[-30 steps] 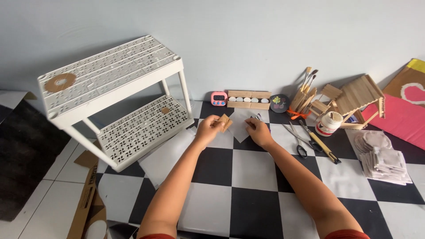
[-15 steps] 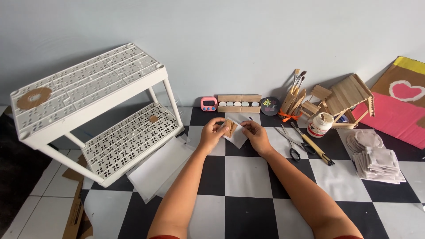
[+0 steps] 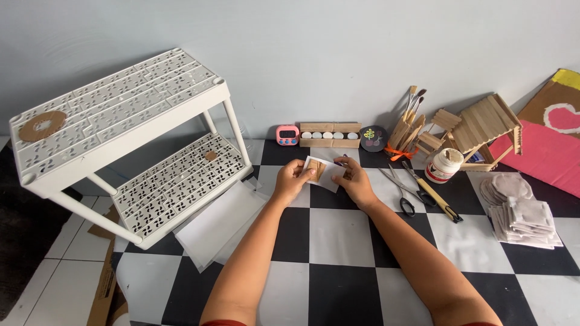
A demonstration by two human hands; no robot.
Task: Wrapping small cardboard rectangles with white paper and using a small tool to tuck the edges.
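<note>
Both hands [image 3: 323, 179] pinching small packet [image 3: 320, 171] between them

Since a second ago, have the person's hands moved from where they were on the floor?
Yes. Both hands have drawn back toward the person, away from the wooden tray of tealights by the wall, holding the small paper piece.

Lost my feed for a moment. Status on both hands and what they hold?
Left hand and right hand both grip one small white sheet with a brown piece on it, lifted above the checkered mat. Scissors lie right, apart. Nothing in the way.
</note>
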